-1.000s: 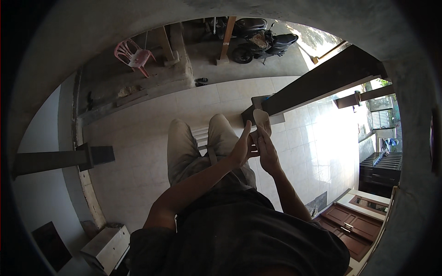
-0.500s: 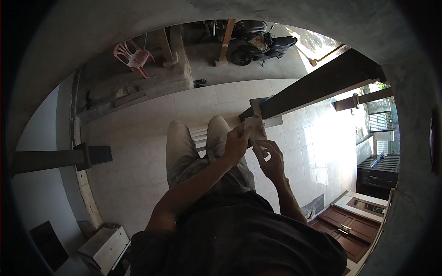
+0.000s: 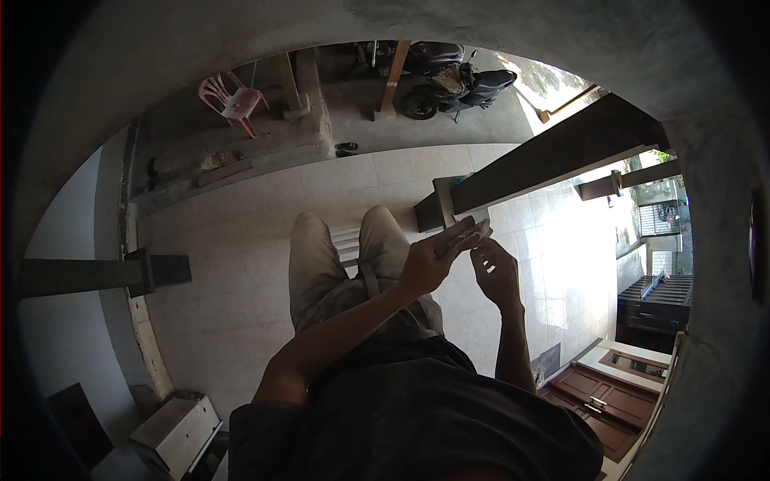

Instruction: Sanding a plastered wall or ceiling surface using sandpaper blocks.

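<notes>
A pale, flat, folded piece (image 3: 475, 233), cloth-like or paper-like, is held out in front of my right knee. My left hand (image 3: 425, 264) is closed on its near left side, with the thumb and fingers extended along it. Just beneath its right end, my right hand (image 3: 499, 272) has its fingers curled in toward the thumb in a pinch, with small bright gaps between them. Whether those fingertips grip the piece or something small is too dark to make out. My legs in light trousers (image 3: 311, 248) lie to the left of the hands.
A dark slanted pillar (image 3: 553, 164) on a base stands just beyond my hands. Pale tiles (image 3: 241, 264) cover the floor. Farther off are a red plastic chair (image 3: 239, 103) and motorcycles (image 3: 461, 88). Brown doors (image 3: 605, 405) are at lower right, a white box (image 3: 176, 433) at lower left.
Both hands have shifted to the right. The piece has turned from showing a broad pale face to a narrower, folded look. My right fingers have moved from its lower edge to its right end.
</notes>
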### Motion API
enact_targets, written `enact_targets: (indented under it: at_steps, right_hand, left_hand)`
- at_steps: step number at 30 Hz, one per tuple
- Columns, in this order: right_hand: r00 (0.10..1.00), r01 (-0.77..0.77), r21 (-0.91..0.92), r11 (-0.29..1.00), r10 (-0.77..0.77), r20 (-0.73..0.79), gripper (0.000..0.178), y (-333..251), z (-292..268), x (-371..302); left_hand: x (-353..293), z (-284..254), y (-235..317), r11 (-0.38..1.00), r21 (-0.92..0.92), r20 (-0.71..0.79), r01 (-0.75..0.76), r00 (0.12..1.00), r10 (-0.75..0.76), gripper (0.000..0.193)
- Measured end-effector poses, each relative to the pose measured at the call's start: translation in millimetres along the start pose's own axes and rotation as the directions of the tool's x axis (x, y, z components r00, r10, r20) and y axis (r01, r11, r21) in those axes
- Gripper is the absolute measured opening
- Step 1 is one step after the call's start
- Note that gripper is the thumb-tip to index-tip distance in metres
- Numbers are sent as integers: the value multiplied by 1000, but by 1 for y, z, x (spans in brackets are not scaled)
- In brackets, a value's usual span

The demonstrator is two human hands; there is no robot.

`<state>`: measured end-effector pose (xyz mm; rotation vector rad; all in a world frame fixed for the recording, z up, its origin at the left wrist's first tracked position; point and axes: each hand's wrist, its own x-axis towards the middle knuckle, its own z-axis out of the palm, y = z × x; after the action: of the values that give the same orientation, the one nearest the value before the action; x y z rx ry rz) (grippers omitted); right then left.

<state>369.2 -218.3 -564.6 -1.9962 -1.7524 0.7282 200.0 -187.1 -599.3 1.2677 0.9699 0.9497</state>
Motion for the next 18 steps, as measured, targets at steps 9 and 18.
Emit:
enact_targets:
  at_steps: [9, 18]
  right_hand:
    - [970, -109, 447, 888, 193, -149, 56, 40, 23, -1]
    - [952, -189, 769, 610, 305, -8, 32, 21, 9, 13]
  left_hand:
    - [-7, 4, -34, 917, 265, 197, -298, 948, 251, 43]
    - [-10, 7, -30, 781, 300, 371, -547, 822, 433, 64]
